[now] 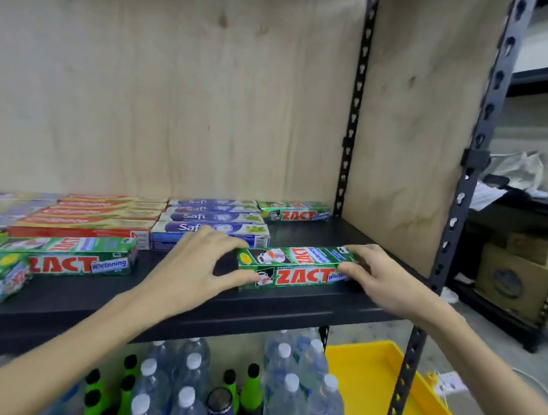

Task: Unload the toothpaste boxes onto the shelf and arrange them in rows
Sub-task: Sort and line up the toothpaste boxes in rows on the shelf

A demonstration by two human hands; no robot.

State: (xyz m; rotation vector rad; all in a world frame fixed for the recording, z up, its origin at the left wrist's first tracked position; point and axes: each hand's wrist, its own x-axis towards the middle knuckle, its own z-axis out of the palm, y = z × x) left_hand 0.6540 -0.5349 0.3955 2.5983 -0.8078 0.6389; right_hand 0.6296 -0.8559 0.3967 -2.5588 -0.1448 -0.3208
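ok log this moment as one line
step: placing | object: green Zact toothpaste box on black metal shelf | left hand: grips left end | right hand: grips right end

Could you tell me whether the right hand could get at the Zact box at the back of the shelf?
Probably yes: the right hand grips the front Zact box, and bare shelf lies between it and the back Zact box.

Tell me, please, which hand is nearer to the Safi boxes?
Left. The left hand grips the left end of the Zact box, its fingers just in front of the Safi boxes. The right hand grips that box's right end, farther away.
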